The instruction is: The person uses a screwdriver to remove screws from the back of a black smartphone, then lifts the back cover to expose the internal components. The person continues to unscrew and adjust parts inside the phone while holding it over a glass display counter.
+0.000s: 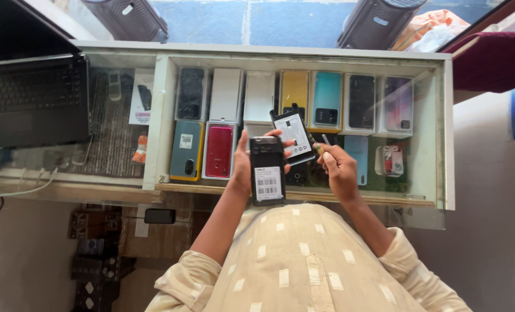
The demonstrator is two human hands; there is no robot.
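My left hand (243,164) is wrapped around the dark phone (267,169), which I hold upright, close to my chest, its opened back facing me with a white barcode sticker on the lower half. My fingers are closed tight along its left edge, and one fingertip shows over the top right corner. Just beyond it, tilted and partly hidden behind the phone's top, is a flat black battery (294,136) with a white label; it touches or overlaps the phone's upper right corner, and my left fingertips seem to steady it, though I cannot tell exactly which fingers press it.

My right hand (339,167) sits just to the right, fingers curled in narrowly, pinching a small thin tool (322,144) whose light tip points up toward the battery's right edge. Whether the tip touches the battery I cannot tell.

Under both hands lies the glass-topped display counter (449,133) with a pale frame. Inside it, beneath the glass, rows of phone boxes stand side by side: a red box (219,151) just left of my left hand, a teal box (327,99) and a yellow box (294,89) past the battery. Far to the left, on the counter top, rests an open black laptop (33,98).
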